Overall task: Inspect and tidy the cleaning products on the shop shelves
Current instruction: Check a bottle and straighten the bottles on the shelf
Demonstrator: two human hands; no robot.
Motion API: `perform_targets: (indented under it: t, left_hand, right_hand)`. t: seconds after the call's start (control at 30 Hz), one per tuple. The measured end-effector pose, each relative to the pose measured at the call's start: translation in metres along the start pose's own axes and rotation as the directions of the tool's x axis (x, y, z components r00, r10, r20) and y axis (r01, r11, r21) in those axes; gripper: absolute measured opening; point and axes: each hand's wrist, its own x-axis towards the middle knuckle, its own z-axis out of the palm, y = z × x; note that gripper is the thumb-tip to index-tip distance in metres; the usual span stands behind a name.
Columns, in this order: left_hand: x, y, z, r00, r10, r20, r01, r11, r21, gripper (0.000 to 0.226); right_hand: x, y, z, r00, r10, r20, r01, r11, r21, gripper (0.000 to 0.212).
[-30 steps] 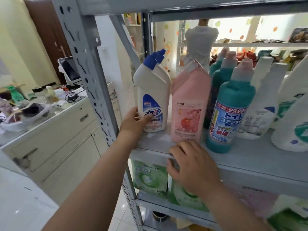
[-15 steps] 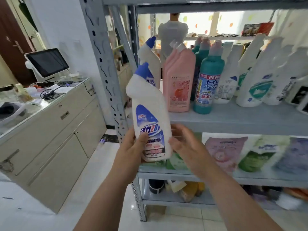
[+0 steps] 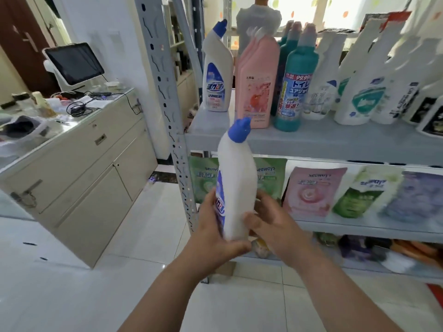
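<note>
Holding a white bottle [image 3: 236, 188] in front of the shelf [image 3: 311, 142], the left hand [image 3: 213, 238] and right hand [image 3: 273, 226] are curling fingers round it. Its label is facing sideways, unreadable. Bags [image 3: 309, 195] below are showing "seaways".

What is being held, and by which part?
The white blue-capped bottle, by its lower body: left hand round the label side and base, right hand on the opposite side.

Glossy white floor tiles [image 3: 72, 295], a white wall [image 3: 115, 25], a brown door [image 3: 21, 44], and a cream desk [image 3: 79, 168] carrying a dark screen [image 3: 74, 62]; daylight glows at the back.
</note>
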Motion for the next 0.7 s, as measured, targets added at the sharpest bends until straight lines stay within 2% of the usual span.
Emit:
perform_targets:
  t: [0.03,0.1,0.17,0.27,0.33,0.4,0.47,0.57,0.63,0.7]
  left_hand:
    - [-0.001,-0.002,0.005,1.0,-0.011,-0.007,0.011,1.0,0.027,0.117]
    - [-0.004,-0.006,0.019,0.998,-0.02,-0.051,0.021,1.0,0.023,0.116]
    - [-0.005,-0.005,0.036,0.996,-0.025,-0.083,0.028,0.999,0.031,0.109]
    - [-0.009,0.001,0.065,0.992,0.013,-0.123,-0.005,0.998,0.063,0.1]
    - [-0.013,0.001,0.082,0.988,0.015,-0.155,-0.002,0.997,0.078,0.091]
    - [-0.018,0.002,0.099,0.988,-0.037,-0.147,0.038,0.999,0.004,0.079]
    - [-0.025,0.005,0.115,0.986,-0.127,-0.106,0.115,0.987,-0.112,0.066]
    - [-0.033,0.011,0.141,0.978,-0.206,-0.03,0.187,0.933,-0.308,0.054]
    - [-0.035,0.017,0.157,0.954,-0.264,-0.142,0.199,0.911,-0.36,0.044]
    - [-0.034,0.021,0.17,0.894,-0.365,-0.259,0.245,0.883,-0.399,0.042]
  right_hand:
    - [-0.005,0.004,-0.001,1.0,-0.01,0.014,0.01,1.0,0.019,0.041]
    - [-0.014,0.012,-0.007,0.999,-0.014,0.037,0.012,0.998,0.062,0.031]
    - [-0.024,0.018,-0.021,0.998,-0.028,0.051,0.024,0.997,0.068,0.034]
    - [-0.037,0.023,-0.047,0.998,-0.029,0.048,0.028,0.999,0.035,0.052]
    - [-0.043,0.027,-0.063,0.999,-0.026,0.034,0.025,0.999,0.022,0.05]
    - [-0.046,0.029,-0.081,1.0,-0.017,0.014,0.017,1.0,0.002,0.054]
    - [-0.046,0.03,-0.098,0.999,0.029,0.024,-0.028,0.999,-0.035,0.066]
    - [-0.051,0.036,-0.117,0.991,0.115,0.065,-0.114,0.993,-0.019,0.056]
    - [-0.059,0.043,-0.122,0.992,0.12,0.039,-0.12,0.993,0.012,0.05]
    - [-0.067,0.052,-0.124,0.99,0.137,0.024,-0.139,0.985,0.103,0.047]
